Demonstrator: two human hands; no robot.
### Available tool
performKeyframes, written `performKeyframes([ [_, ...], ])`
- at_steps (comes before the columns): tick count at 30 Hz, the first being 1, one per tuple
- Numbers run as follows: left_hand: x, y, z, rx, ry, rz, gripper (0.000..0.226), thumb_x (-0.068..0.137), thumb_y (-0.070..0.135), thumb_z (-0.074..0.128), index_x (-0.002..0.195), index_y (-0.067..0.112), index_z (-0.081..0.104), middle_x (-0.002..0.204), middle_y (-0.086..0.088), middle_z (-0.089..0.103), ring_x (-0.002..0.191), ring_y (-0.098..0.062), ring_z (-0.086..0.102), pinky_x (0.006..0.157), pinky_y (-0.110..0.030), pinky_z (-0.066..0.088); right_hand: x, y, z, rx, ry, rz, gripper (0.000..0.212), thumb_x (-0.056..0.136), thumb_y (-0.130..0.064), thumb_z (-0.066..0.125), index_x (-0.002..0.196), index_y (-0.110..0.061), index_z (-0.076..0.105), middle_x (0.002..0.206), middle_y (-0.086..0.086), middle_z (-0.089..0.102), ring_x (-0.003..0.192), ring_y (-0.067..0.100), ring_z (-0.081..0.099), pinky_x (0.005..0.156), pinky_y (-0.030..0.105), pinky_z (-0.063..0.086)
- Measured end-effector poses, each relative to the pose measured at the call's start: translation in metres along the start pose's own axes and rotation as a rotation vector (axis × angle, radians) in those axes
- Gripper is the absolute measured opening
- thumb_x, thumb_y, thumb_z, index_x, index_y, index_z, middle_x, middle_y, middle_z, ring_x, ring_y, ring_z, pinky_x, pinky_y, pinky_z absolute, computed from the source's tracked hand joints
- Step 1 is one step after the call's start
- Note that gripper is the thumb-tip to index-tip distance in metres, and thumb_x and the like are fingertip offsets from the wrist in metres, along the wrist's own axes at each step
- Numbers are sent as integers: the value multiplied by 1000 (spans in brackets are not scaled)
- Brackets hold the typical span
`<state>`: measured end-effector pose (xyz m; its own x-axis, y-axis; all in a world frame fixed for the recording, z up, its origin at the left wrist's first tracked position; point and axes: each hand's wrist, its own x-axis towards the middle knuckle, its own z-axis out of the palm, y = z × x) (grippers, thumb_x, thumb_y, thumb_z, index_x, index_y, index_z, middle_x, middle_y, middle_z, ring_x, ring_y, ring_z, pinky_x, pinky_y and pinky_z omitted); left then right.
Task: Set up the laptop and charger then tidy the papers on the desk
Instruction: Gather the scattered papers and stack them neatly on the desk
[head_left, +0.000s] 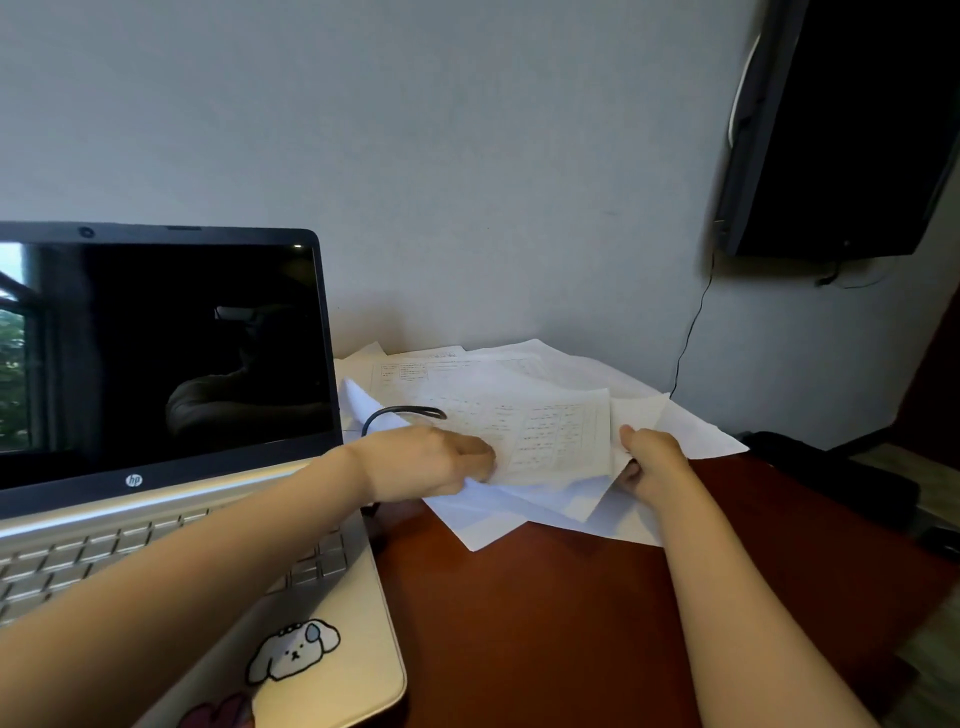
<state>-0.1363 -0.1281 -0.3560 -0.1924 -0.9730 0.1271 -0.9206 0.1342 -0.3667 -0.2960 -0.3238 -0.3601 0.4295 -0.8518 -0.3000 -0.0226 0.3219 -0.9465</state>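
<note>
An open silver laptop (218, 519) with a dark screen stands on the left of the reddish-brown desk (545, 623). A black charger cable (400, 413) loops over loose white papers (550, 374) that lie spread to the right of the laptop. My left hand (431, 462) grips the left edge of a printed sheet (561, 436) on top of the pile. At that sheet's right edge my right hand (649, 457) pinches it, thumb on top.
A black wall-mounted screen (852, 130) hangs at the upper right, with a thin wire (691, 332) running down the wall to the desk. A dark bag or pouch (831, 478) lies at the desk's right edge. The grey wall stands right behind the papers.
</note>
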Motion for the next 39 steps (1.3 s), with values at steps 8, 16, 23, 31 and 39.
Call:
performKeyframes([
  [8, -1, -1, -16, -64, -122, -345, 6, 91, 4, 43, 92, 9, 47, 93, -8, 50, 86, -27, 50, 77, -39, 47, -4, -2, -5, -108, -96, 25, 27, 97, -5, 42, 70, -9, 42, 62, 5, 39, 29, 12, 40, 24, 9, 16],
  [16, -7, 21, -27, -198, -44, -372, 30, 83, 10, 50, 114, 13, 49, 92, -2, 53, 78, -23, 48, 60, -27, 37, -11, -3, 2, 515, -387, 77, 16, 96, -8, 46, 85, -6, 58, 68, 8, 63, 52, 14, 64, 45, 17, 53],
  [23, 25, 22, -19, -105, -3, -666, 40, 97, 12, 36, 136, 19, 37, 115, -14, 61, 102, -34, 57, 74, -35, 44, -22, -12, 4, 713, -505, 14, 25, 98, -27, 42, 104, -3, 50, 80, 21, 68, 72, 31, 70, 62, 37, 59],
  [31, 43, 32, -16, -222, 12, -931, 35, 90, -7, 36, 124, 3, 37, 112, -22, 58, 101, -40, 57, 66, -36, 36, -3, -3, 7, 395, -84, -11, 51, 94, -23, 49, 139, -3, 35, 142, 24, 35, 128, 32, 40, 100, 36, 37],
  [39, 48, 42, -6, -403, 102, -1192, 40, 90, -7, 41, 128, 2, 32, 119, -19, 57, 110, -37, 56, 84, -38, 46, -1, -8, 21, 604, -250, 186, 51, 94, -10, 38, 142, 3, 23, 149, 22, 28, 140, 32, 27, 110, 47, 25],
])
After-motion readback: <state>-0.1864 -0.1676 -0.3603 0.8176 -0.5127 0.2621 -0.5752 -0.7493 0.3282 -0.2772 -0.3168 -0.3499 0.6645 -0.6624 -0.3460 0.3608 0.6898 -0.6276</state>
